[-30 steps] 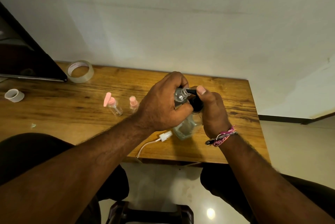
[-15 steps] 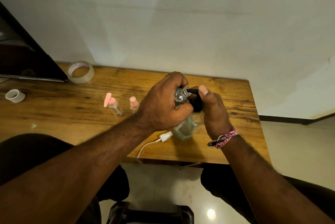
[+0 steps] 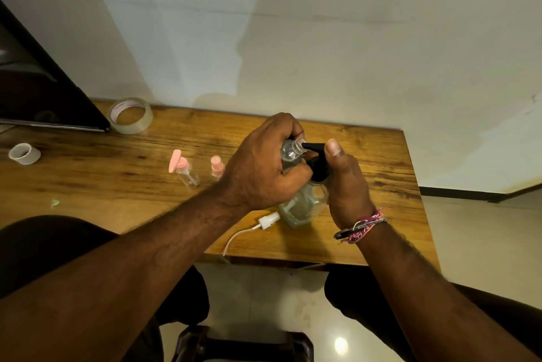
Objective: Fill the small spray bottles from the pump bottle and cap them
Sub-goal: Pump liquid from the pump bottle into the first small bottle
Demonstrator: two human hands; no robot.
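A wooden table (image 3: 146, 182) is running along a pale wall. A dark laptop (image 3: 44, 97) is sitting at its far left corner, with a tape roll (image 3: 131, 115) just beside it and a small white ring (image 3: 24, 153) lying nearer the left edge.

The pump bottle (image 3: 305, 203) is standing near the front edge, clear-bodied with a black pump head (image 3: 318, 162). The right hand (image 3: 346, 182) is wrapping around it, thumb resting on top of the pump. The left hand (image 3: 264, 168) is gripping a small clear bottle (image 3: 290, 152), fingers curled round it, tilting its open neck against the pump's spout.

A white spray cap (image 3: 268, 221) with its tube is lying on the table just beside the pump bottle's base. Left of the hands, two small bottles with pink tops (image 3: 187, 172) are standing near each other.
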